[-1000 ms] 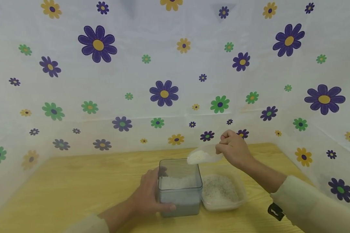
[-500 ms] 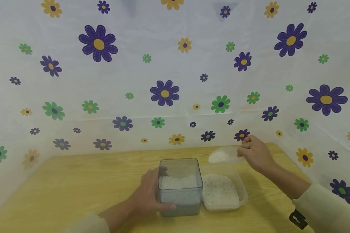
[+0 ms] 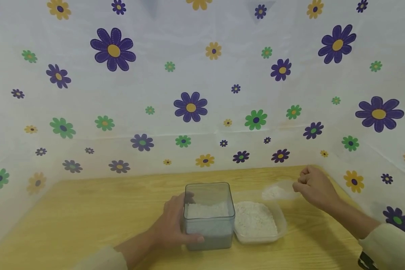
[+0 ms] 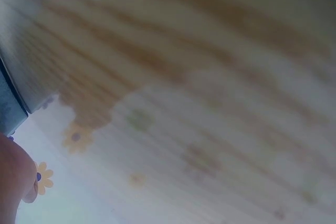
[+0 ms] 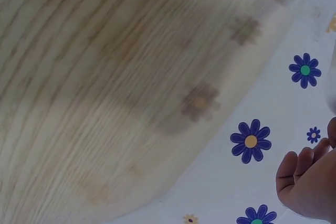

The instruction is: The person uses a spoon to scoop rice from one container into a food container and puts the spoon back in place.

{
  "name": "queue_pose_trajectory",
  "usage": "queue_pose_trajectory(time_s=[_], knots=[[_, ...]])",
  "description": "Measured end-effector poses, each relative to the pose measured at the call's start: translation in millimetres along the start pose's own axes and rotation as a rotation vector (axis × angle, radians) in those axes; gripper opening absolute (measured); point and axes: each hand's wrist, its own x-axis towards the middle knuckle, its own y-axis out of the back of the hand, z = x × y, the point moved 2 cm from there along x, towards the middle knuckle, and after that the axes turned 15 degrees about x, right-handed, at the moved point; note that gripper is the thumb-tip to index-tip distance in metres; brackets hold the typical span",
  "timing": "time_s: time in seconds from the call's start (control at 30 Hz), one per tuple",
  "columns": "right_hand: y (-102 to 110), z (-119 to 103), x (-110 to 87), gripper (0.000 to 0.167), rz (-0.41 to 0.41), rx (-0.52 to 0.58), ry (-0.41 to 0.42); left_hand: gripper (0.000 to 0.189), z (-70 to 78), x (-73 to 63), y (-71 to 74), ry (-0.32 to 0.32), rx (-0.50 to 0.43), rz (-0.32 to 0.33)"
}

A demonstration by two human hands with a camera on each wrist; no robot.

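Observation:
In the head view my left hand (image 3: 170, 225) grips the left side of a square grey see-through container (image 3: 209, 238), its thumb across the front wall. White grainy stuff partly fills that container. My right hand (image 3: 317, 189) pinches the handle of a clear plastic scoop (image 3: 288, 190), which carries a small heap of white powder (image 3: 272, 192). The scoop is held up behind and right of a low clear tub (image 3: 282, 225) of off-white powder (image 3: 254, 220). The right wrist view catches only curled fingers (image 5: 294, 174) at its edge; the left one, part of a finger and the container's corner.
The tub stands right up against the container's right side on a wood-grain table (image 3: 104, 210). A white sheet (image 3: 148, 82) printed with flowers closes off the back and both sides. A dark clip-like piece (image 3: 367, 260) shows below my right sleeve.
My right hand has moved right and then a little lower with the loaded scoop, from over the grey container's rim to beyond the tub. My left hand stays on the container.

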Motion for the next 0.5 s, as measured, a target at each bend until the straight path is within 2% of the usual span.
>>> queue_pose_trajectory(time_s=[0.3,0.5], knots=[[6,9,-3.4,0.042,0.03,-0.139,0.092,0.103,1.1,0.1,0.4,-0.008,0.002,0.015],[12,9,-8.2,0.042,0.047,-0.217,0.171,0.103,1.6,0.8,0.0,0.009,0.003,-0.005]])
